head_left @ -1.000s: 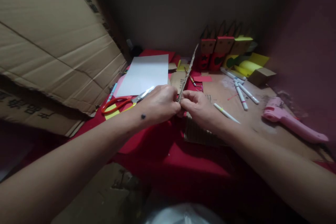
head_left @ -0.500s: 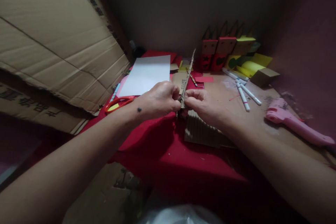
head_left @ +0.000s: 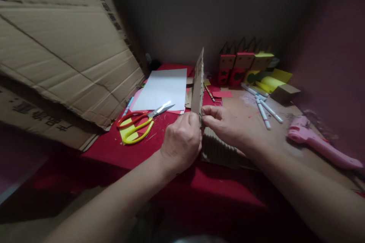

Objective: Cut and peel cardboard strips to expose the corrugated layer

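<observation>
A piece of corrugated cardboard [head_left: 197, 83] stands on edge in front of me, seen nearly edge-on. My left hand [head_left: 182, 140] is closed on its near lower end from the left side. From the right, my right hand [head_left: 224, 125] pinches the same near edge between thumb and fingers. Both hands almost touch, with the cardboard between them. Beneath my right hand lies another ridged cardboard piece [head_left: 218, 150]. Scissors [head_left: 148, 118] with one red and one yellow handle rest left of my left hand, blades pointing right.
White paper [head_left: 162, 89] lies behind the scissors on the red cloth [head_left: 114, 157]. White markers [head_left: 264, 114], a pink glue gun [head_left: 316, 136] and yellow paper [head_left: 273, 83] are on the right. Red and yellow box figures [head_left: 241, 68] stand behind. A large cardboard sheet [head_left: 62, 41] leans at left.
My left hand has moved down and nearer to me, uncovering the scissors. The cardboard has turned slightly, showing more of its left face. My right hand stays at its edge.
</observation>
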`<state>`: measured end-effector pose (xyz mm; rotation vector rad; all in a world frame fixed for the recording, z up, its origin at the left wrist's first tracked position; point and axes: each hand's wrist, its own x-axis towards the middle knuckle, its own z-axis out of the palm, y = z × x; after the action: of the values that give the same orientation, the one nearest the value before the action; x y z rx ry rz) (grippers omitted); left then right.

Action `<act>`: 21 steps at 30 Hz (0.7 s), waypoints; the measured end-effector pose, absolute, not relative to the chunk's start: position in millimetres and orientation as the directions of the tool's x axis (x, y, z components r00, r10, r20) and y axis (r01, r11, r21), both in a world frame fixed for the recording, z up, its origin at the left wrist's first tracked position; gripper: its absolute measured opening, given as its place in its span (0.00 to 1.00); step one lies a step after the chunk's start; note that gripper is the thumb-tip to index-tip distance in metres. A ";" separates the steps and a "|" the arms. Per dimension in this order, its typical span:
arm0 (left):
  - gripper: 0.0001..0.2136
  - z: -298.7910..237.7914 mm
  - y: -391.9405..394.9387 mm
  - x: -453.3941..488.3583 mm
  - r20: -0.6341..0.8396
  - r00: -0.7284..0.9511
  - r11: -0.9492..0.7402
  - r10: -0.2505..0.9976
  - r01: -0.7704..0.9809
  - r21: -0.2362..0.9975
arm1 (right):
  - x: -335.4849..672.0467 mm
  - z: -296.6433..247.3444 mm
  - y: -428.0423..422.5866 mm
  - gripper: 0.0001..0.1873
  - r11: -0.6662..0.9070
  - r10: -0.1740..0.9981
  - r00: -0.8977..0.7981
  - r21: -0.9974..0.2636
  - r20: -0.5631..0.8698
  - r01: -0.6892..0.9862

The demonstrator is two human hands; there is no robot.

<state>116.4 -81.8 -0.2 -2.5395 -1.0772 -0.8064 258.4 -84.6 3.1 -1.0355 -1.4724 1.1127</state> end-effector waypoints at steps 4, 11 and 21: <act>0.08 -6.0 -79.1 118.4 0.701 0.488 -0.742 0.520 0.665 0.087 | 259.9 7.0 -84.9 0.05 0.268 0.959 -0.120 -0.959 0.257 0.086; 0.06 -6.0 -77.2 117.3 0.732 0.572 -0.782 0.370 0.617 -0.087 | 261.9 0.5 -83.0 0.04 0.235 0.967 -0.064 -0.963 0.245 -0.133; 0.07 -1.1 -70.6 119.6 0.724 0.610 -0.744 0.321 0.636 -0.206 | 249.0 -5.0 -87.2 0.10 0.098 0.995 0.024 -0.893 0.098 -0.440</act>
<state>119.6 -70.6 -1.1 -2.3895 -0.7587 -0.9495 249.0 -87.2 -5.0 -0.7993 -0.9140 1.3176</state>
